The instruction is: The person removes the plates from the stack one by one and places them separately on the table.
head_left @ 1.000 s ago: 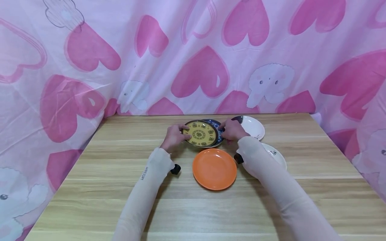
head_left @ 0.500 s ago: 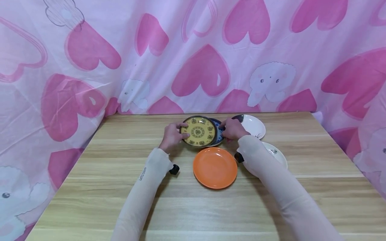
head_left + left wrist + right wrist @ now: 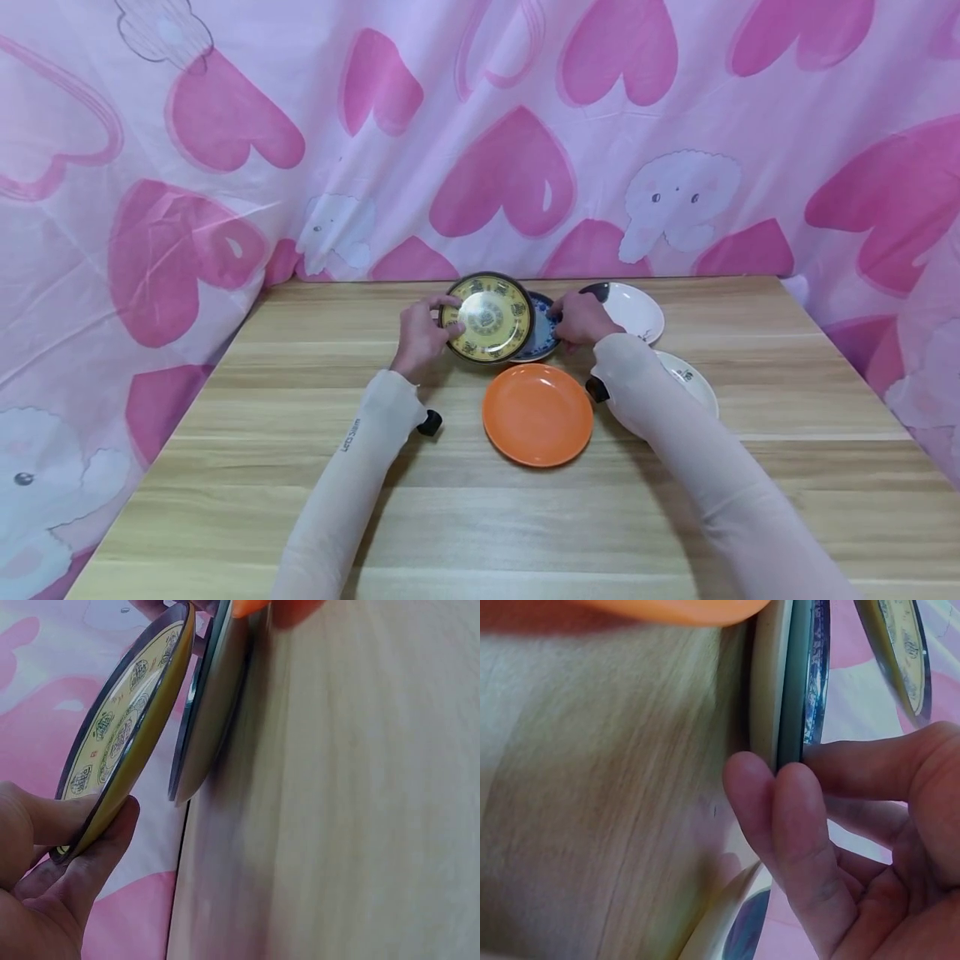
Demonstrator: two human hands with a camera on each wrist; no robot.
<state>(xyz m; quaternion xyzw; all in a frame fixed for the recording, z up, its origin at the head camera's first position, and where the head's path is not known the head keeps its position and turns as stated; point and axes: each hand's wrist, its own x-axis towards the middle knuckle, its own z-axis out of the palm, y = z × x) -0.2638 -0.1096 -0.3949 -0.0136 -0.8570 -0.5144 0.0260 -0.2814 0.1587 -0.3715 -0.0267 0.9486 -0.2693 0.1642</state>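
My left hand (image 3: 420, 337) pinches the left rim of a yellow plate (image 3: 487, 317) with a dark edge and printed emblems. In the left wrist view the plate is tilted and raised, with a gap between it and the plates beneath. A blue patterned plate (image 3: 543, 329) is partly hidden under it. My right hand (image 3: 585, 319) pinches that blue plate's right rim between thumb and fingers. The right wrist view shows a cream plate (image 3: 768, 690) directly under the blue plate, the fingertips right at their rims.
An orange plate (image 3: 537, 415) lies on the wooden table (image 3: 465, 533) in front of the hands. To the right are a white plate with a dark patch (image 3: 636, 310) and another white plate (image 3: 690, 382), partly covered by the right sleeve. A pink heart-print curtain (image 3: 502, 175) hangs behind.
My left hand has lifted the yellow plate up and to the left, off the blue plate, uncovering more of it. My right hand has stayed at the blue plate's rim.
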